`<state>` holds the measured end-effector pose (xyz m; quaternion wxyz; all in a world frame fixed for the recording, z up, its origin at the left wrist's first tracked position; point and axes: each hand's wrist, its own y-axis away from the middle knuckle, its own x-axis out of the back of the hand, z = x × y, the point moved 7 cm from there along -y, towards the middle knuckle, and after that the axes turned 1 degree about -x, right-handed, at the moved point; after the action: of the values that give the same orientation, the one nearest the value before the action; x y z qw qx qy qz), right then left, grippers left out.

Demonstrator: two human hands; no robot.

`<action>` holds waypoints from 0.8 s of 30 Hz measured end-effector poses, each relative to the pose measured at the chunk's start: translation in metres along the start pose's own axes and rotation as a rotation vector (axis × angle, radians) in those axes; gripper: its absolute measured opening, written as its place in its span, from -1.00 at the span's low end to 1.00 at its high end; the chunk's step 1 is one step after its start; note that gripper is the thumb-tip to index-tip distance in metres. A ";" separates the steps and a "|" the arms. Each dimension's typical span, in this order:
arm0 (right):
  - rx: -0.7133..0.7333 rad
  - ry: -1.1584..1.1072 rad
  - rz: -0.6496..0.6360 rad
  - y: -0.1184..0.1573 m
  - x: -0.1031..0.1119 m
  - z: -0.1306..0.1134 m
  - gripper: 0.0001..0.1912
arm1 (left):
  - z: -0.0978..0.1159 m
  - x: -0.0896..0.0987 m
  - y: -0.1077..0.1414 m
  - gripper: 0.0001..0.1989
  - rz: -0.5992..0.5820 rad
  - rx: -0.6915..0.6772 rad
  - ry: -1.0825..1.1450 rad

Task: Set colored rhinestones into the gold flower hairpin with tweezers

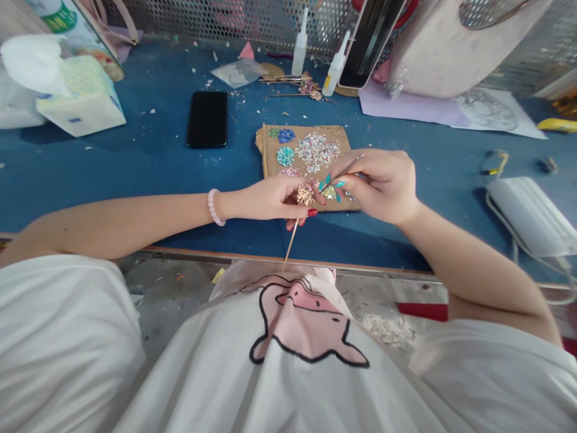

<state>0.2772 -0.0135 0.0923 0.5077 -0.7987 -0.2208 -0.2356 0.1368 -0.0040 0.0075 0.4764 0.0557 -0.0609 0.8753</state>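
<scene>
My left hand [270, 198] is closed around a gold flower-shaped ornament [305, 195] on a thin stick [291, 240] that slants down toward my shirt. Pinched in my right hand [383, 183] is a thin dark tool [351, 166], its lower end close to the ornament; the exact tip is hard to make out. Beneath both hands lies a cardboard piece [269, 161] bearing small piles of sparkly bits: a large silvery pile [317, 151], a turquoise pile [285, 156], a blue pile [286, 136] and a yellow pile [329, 192] beside my right fingertips.
On the blue table [153, 156] a black phone [208, 119] lies left of the cardboard. Behind stand two glue bottles [300, 51], near finished-looking flower sticks [309, 84] and a propped device [369, 45]. A tissue box [83, 99] is left, a white power bank [532, 213] right.
</scene>
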 end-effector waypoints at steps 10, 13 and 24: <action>-0.063 0.041 -0.038 0.001 -0.002 0.006 -0.54 | 0.002 -0.001 -0.001 -0.71 0.016 0.000 0.011; -0.067 0.035 -0.038 0.001 -0.002 0.007 -0.53 | 0.004 -0.001 -0.001 -0.71 0.018 0.004 -0.001; -0.094 0.066 -0.065 0.000 -0.001 0.011 -0.52 | 0.006 -0.001 -0.001 -0.60 0.026 0.006 -0.023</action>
<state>0.2784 -0.0034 0.0878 0.4687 -0.8058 -0.2184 -0.2885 0.1386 -0.0049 0.0131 0.4640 0.0663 -0.0643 0.8810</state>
